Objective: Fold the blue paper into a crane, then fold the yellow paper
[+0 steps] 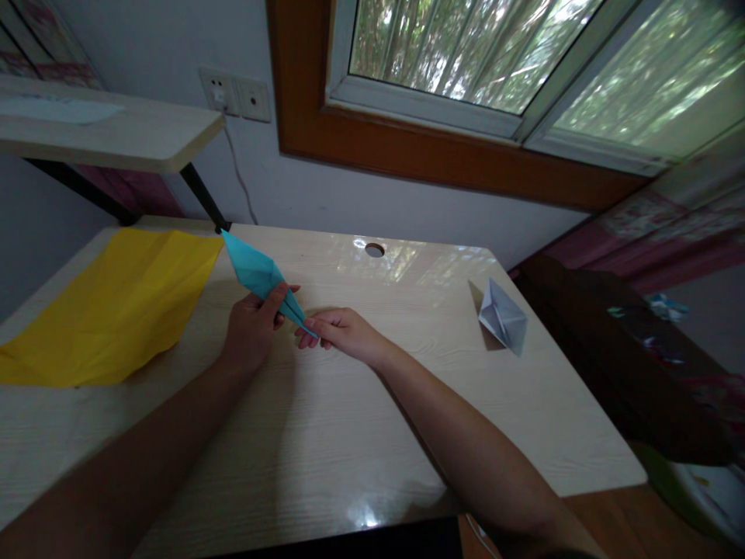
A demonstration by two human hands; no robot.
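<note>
A blue folded sheet of origami paper (pixel 251 262) is held above the pale desk, its wide point toward the back left and its narrow end toward me. My left hand (pixel 256 317) grips it near the middle, thumb on top and fingers underneath. My right hand (pixel 334 332) pinches the narrow tip between thumb and fingers. A split runs along the narrow part between my two hands. The undersides of the paper and some fingertips are hidden.
On the left of the desk (pixel 361 435) lies a large yellow sheet (pixel 116 310). A white folded paper piece (pixel 505 318) stands near the right edge. A raised shelf (pixel 174 144) overhangs the back left; a cable hole (pixel 375 250) sits at the back.
</note>
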